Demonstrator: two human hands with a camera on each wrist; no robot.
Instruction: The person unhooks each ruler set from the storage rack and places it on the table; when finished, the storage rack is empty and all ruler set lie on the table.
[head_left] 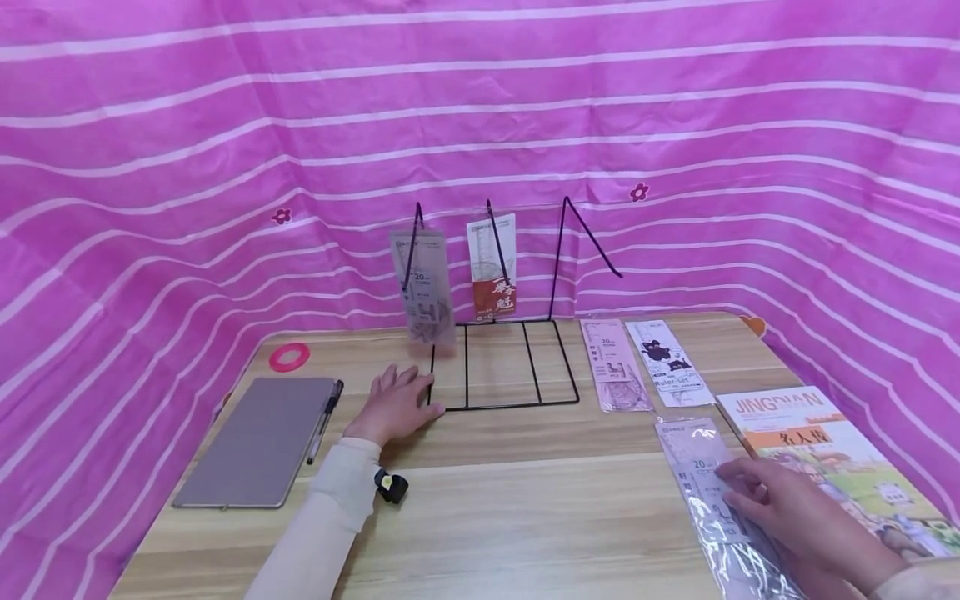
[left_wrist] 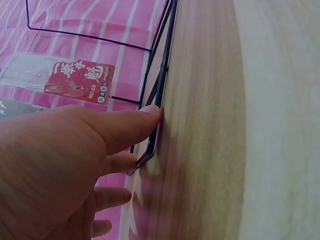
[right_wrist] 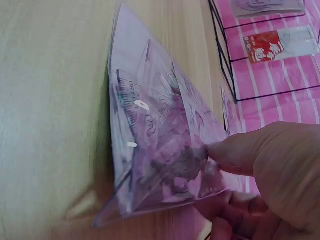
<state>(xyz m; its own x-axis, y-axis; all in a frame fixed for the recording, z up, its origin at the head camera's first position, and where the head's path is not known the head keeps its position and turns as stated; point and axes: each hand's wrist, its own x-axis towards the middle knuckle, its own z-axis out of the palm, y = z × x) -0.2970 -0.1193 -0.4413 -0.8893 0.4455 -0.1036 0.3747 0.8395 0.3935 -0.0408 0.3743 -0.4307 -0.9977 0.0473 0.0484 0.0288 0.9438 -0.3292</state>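
A black wire display rack [head_left: 510,406] stands at the back of the table. Its left hook carries a greyish ruler-set packet [head_left: 426,292], its middle hook a white-and-red one [head_left: 492,258]; the right hook [head_left: 592,233] is bare. My left hand [head_left: 393,407] pinches the rack's front left corner, its thumb [left_wrist: 135,122] on the wire in the left wrist view. At the right, my right hand [head_left: 795,508] holds the edge of a clear-wrapped pink ruler-set packet [head_left: 693,467] between thumb and fingers. In the right wrist view this packet [right_wrist: 165,135] is tilted, with transparent rulers inside.
A pink ruler-set packet [head_left: 615,367] and a white one with black cartoon figures [head_left: 670,364] lie right of the rack. Farther right is a colourful book [head_left: 832,458]. On the left lie a grey notebook [head_left: 258,442], a black pen [head_left: 325,422] and a pink tape ring [head_left: 289,357].
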